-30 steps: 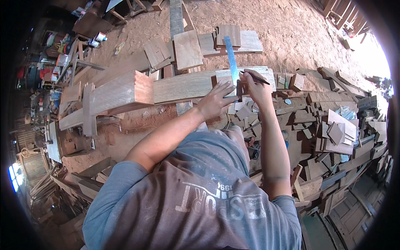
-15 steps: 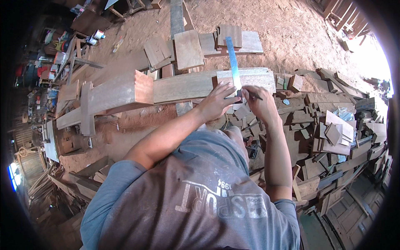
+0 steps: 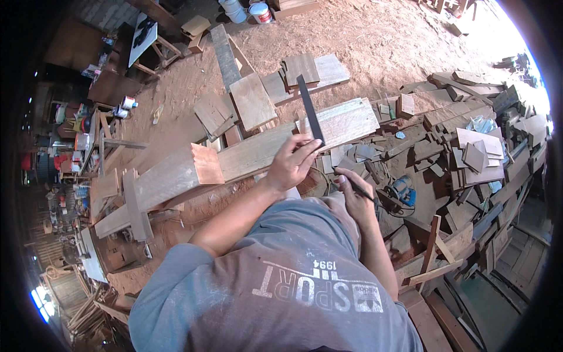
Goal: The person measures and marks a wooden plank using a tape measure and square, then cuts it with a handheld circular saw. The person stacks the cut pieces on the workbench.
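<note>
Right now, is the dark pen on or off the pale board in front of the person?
Off: the right hand grips the pen, its tip lying beyond the near edge of the pale board.

Looks steeply down from head height, close above the near shirt (image 3: 264, 311), facing out past the left hand (image 3: 290, 163) and right hand (image 3: 356, 198) to the far bucket (image 3: 261, 13); spans, fisheye-wide, from left clutter (image 3: 61, 167) to right woodpile (image 3: 478, 157).

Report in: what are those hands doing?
Left hand gripping straightedge by near end. Right hand holding dark pen, off the board. Wood offcuts scattered rightward.
</note>
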A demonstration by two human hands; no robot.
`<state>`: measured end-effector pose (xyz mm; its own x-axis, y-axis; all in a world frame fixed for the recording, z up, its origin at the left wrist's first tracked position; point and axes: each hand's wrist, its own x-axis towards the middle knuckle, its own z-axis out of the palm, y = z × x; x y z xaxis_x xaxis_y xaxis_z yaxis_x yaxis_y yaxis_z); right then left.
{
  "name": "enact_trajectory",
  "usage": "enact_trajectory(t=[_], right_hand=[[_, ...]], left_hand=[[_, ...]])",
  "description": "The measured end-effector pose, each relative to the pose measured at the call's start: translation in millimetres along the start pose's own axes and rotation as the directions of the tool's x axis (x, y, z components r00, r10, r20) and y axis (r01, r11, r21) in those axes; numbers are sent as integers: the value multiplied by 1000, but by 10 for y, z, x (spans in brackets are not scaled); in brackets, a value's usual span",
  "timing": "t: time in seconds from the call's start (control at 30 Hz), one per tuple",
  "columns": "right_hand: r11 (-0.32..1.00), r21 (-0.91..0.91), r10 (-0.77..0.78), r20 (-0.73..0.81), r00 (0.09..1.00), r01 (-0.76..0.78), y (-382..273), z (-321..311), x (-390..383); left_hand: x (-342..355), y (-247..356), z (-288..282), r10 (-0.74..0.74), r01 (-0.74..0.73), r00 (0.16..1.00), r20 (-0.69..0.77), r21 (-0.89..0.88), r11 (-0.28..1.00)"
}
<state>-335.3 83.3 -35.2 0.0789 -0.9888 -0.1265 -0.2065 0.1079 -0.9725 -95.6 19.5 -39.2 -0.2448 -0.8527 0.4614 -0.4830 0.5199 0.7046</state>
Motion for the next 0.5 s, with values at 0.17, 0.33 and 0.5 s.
enact_trajectory(t=[0.17, 0.33, 0.5], right_hand=[[1000, 0, 17, 125, 992, -17, -193, 390, -35], [904, -347, -111, 378, 919, 251, -458, 940, 369], [884, -171, -271, 571, 775, 434, -1093, 1725, 616]], left_hand=[[152, 160, -875, 166, -143, 972, -164, 148, 979], [-219, 249, -1958, 10, 126, 948, -318, 402, 907], [-804, 178, -2743, -21, 257, 927, -375, 591, 765]])
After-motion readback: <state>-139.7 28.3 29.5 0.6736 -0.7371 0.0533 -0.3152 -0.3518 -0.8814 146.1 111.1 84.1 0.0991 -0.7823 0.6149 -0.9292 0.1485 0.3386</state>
